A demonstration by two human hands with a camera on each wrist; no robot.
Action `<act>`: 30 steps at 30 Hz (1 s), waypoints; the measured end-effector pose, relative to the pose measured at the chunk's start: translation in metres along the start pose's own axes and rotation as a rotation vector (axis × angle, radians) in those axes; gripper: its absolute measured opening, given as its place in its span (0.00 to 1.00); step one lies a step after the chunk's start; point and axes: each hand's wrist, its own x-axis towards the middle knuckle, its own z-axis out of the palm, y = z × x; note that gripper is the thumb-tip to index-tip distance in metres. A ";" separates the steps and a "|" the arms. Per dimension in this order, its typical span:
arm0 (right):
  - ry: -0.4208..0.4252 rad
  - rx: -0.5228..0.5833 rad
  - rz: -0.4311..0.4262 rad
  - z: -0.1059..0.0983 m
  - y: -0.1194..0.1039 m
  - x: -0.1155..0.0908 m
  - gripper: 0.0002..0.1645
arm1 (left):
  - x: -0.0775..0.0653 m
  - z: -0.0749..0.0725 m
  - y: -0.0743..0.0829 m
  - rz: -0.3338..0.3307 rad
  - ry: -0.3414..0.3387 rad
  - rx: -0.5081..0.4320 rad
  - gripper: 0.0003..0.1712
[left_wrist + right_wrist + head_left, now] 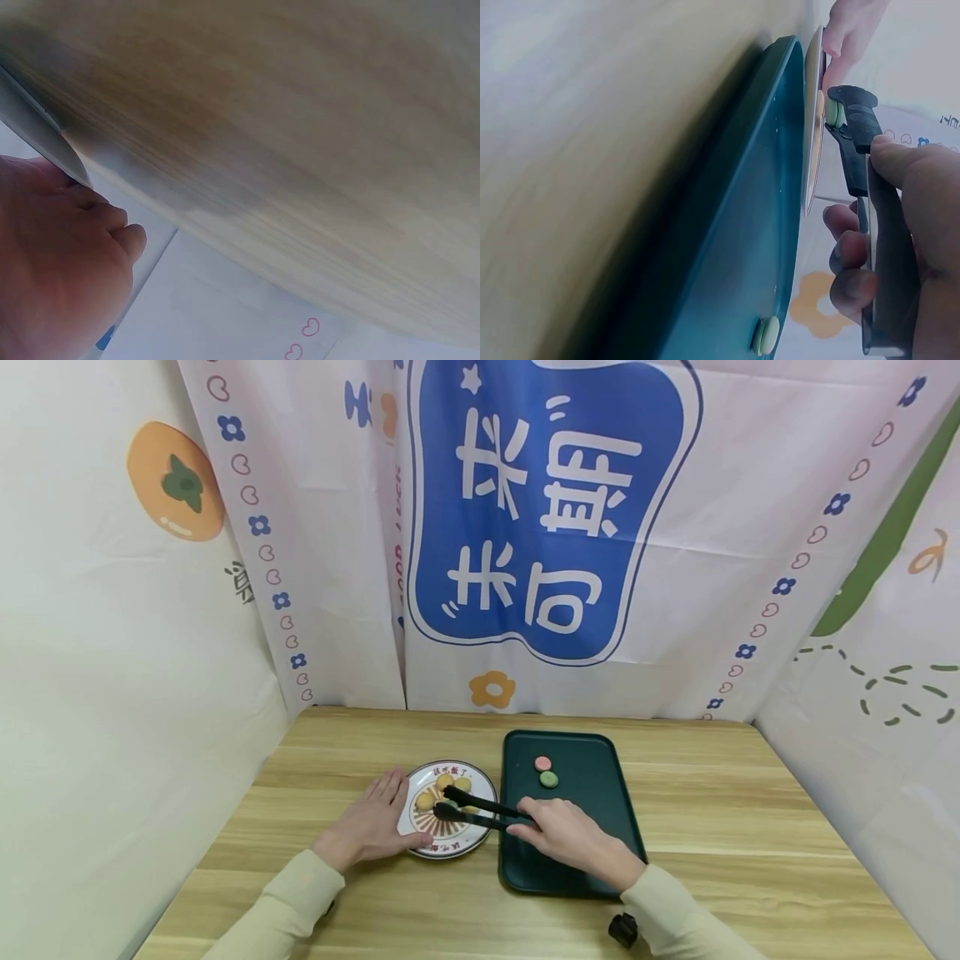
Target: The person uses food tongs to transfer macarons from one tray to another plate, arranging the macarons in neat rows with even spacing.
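Observation:
My right hand [566, 833] grips a pair of black-tipped tongs [487, 805] that reach left over the white patterned plate [483, 785]. In the right wrist view, a green macaron [832, 112] sits between the tips of the tongs, close over the plate. Several yellow macarons [425, 801] lie on the plate around those tips. My left hand [372, 820] rests against the plate's left rim, fingers straight and thumb spread along the near side. The left wrist view shows only the plate's edge [45, 139] beside the fingers.
A dark green tray [592, 810] lies right of the plate, partly under my right hand. Near its far end are a pink macaron [543, 763] and a green macaron [549, 779]. Printed cloth [345, 568] hangs around the wooden table [705, 818].

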 end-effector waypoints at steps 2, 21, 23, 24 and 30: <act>0.001 -0.008 -0.004 0.002 -0.001 0.002 0.16 | 0.000 0.000 0.000 -0.002 -0.001 0.002 0.69; -0.008 -0.005 -0.017 0.013 -0.009 0.011 0.18 | -0.001 -0.001 0.000 0.000 0.004 -0.009 0.69; -0.013 -0.005 -0.012 0.014 -0.010 0.012 0.19 | -0.001 -0.001 0.000 -0.002 0.002 -0.005 0.69; -0.015 -0.006 -0.009 0.014 -0.010 0.012 0.19 | -0.001 -0.001 0.000 -0.002 0.001 -0.005 0.69; -0.020 -0.013 0.002 0.017 -0.009 0.012 0.19 | 0.000 0.000 0.000 -0.004 0.000 -0.008 0.69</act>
